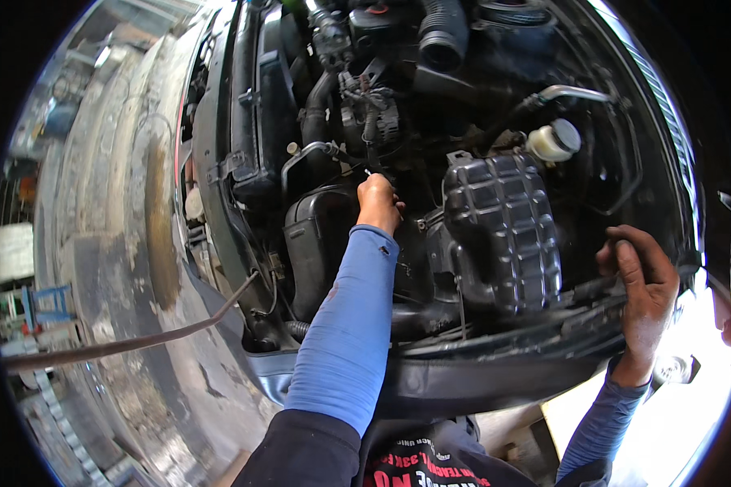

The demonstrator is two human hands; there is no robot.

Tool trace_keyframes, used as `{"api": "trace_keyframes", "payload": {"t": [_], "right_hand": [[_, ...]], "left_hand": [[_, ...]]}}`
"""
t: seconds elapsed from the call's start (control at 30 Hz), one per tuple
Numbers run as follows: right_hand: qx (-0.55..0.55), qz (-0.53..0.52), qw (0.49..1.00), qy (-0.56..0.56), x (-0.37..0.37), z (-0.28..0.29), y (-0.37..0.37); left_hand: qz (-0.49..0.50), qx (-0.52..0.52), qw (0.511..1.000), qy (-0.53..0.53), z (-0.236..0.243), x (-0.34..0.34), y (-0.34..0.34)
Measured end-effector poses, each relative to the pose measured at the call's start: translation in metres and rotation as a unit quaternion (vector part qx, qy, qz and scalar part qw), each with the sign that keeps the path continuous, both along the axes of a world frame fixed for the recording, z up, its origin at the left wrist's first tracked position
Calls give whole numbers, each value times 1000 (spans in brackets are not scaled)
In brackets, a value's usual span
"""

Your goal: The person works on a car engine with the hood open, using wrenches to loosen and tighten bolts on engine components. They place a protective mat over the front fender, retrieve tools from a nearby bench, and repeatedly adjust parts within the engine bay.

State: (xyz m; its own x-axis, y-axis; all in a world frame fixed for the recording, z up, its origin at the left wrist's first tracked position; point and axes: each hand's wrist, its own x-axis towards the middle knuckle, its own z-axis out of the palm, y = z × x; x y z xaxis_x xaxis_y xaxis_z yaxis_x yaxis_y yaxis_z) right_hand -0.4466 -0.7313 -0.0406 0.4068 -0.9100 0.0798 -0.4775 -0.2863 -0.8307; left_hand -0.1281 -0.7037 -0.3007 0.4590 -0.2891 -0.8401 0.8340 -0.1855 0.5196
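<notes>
My left hand [378,203], at the end of a blue-sleeved arm, reaches deep into an engine bay. Its fingers are closed, and a small light tip shows above them; what they grip is mostly hidden. Just beyond it sits an alternator [374,118] with cables and hoses about it. A black plastic container [310,239] is at its left, and a black ribbed box [508,231] lies to its right. Over the right front edge of the bay, my right hand [648,284] hangs with thumb and fingers apart and loosely bent, nothing visible in it.
A whitish reservoir [554,142] with a grey cap stands at the back right. A corrugated black hose [444,40] ends open at the top. Metal pipes [573,92] bend nearby. A brown rod [130,346] slants in from the left, over a stained concrete floor [130,268].
</notes>
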Motion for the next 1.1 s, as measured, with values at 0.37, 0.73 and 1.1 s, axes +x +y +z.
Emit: {"api": "trace_keyframes", "payload": {"t": [0.37, 0.73, 1.1], "right_hand": [[-52, -74, 993, 71, 3, -43, -39], [22, 7, 997, 74, 6, -36, -27], [10, -52, 996, 66, 9, -39, -30]], "left_hand": [[163, -54, 985, -33, -92, 23, -28], [145, 43, 987, -51, -92, 21, -34], [180, 1, 970, -166, -123, 42, -41]]}}
